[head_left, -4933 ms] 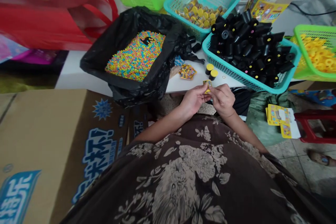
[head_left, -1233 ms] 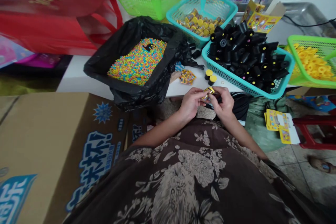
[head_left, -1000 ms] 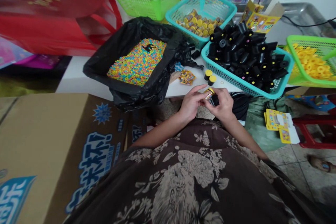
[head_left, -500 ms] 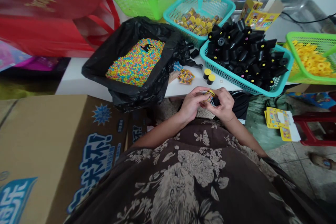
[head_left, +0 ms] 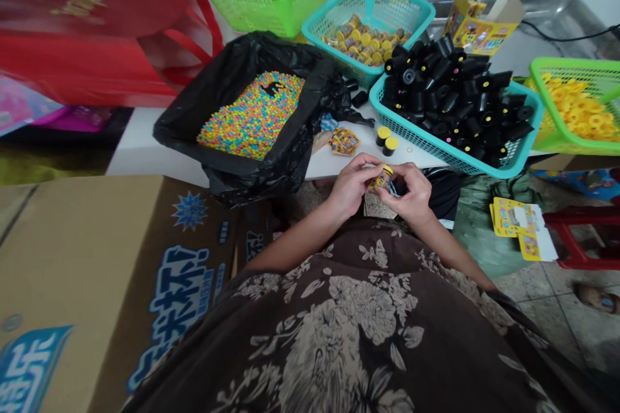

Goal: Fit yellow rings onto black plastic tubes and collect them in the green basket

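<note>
Both hands meet in front of my body, just off the table's front edge. A small yellow-topped cup [head_left: 382,179] with a printed wrap is between them. My left hand [head_left: 349,187] is closed on its left side, and my right hand [head_left: 411,192] grips it from the right. Just beyond the hands, two black cups with yellow lids [head_left: 389,146] stand on the white table [head_left: 324,163]. Small printed packets [head_left: 343,141] lie left of those cups. A black bag [head_left: 232,174] further left holds many coloured beads [head_left: 256,116].
A teal basket [head_left: 436,142] of black cups stands at the right, with a second teal basket [head_left: 317,26] of finished-looking yellow-lidded cups behind. Green baskets [head_left: 552,103] flank them. A large cardboard box [head_left: 72,239] fills the lower left; a red stool [head_left: 576,239] is at the right.
The cup between my hands now shows more of its printed side and yellow top. My fingers have shifted slightly around it. The view has moved a little.
</note>
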Tool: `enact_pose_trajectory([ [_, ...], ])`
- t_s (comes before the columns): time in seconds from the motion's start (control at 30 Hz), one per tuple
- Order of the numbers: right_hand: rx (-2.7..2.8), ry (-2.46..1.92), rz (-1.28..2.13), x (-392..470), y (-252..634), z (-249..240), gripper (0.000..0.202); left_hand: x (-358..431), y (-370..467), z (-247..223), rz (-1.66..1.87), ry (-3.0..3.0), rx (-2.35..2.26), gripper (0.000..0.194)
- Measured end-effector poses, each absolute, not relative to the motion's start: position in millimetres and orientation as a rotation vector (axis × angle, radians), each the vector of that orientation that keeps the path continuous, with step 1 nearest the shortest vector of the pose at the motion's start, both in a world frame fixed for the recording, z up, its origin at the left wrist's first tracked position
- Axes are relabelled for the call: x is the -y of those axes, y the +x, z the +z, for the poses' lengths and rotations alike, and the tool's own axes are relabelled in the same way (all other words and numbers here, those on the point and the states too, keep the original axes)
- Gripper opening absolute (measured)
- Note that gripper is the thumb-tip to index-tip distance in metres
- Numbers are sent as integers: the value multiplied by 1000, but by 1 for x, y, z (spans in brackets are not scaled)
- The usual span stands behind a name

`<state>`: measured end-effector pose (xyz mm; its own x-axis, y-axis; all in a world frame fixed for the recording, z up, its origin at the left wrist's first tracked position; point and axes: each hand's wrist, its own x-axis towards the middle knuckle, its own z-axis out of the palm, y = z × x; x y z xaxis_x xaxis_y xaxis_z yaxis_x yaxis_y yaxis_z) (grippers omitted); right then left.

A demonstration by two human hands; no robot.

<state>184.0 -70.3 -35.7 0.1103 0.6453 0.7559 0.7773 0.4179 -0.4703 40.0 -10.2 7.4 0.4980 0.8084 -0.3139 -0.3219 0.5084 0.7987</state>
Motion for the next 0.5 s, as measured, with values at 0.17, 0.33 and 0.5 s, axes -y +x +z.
enact_pose_trajectory([
  [0.17, 1659, -1260, -93, 69, 184, -39, 29, 8, 40, 4, 770, 762, -785, 24],
  [0.33, 1670, -1170, -164, 68, 182, -37, 24, 10, 40, 0, 817, 799, -758, 26],
  [0.5, 1595, -1232, 296, 67, 194, -28, 33, 12, 38, -2, 811, 796, -709, 42],
])
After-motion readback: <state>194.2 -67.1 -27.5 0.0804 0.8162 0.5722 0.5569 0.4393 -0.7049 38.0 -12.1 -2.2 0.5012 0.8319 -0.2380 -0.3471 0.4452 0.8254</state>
